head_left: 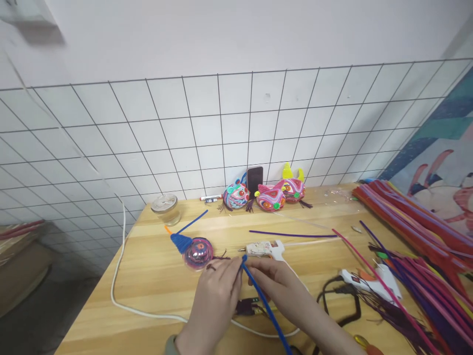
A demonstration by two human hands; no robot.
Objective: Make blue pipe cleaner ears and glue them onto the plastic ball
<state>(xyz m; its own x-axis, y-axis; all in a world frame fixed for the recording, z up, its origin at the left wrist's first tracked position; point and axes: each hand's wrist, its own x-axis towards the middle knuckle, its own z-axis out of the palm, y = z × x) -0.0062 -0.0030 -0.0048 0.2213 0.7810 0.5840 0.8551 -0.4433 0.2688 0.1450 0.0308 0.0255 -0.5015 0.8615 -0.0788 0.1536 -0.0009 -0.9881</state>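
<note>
A fuzzy blue pipe cleaner (266,306) runs from between my hands down toward the lower edge of the head view, its upper end bent into a small knob. My left hand (218,291) is closed, fingertips at that knob. From the right, my right hand (275,283) pinches the pipe cleaner just below it. Left of my hands lies a round, shiny ornament (198,252) in purple and pink with a dark tassel. Against it rests a blue coiled pipe-cleaner cone (181,241) with a straight blue stem and an orange tip.
A white glue gun (264,249) lies beyond my hands, another (373,283) to the right. Colourful animal-face ornaments (271,197) and a phone (254,181) stand by the tiled wall. A lidded cup (165,209) is at left, pipe-cleaner bundles (410,222) at right. A white cable (148,314) crosses the table.
</note>
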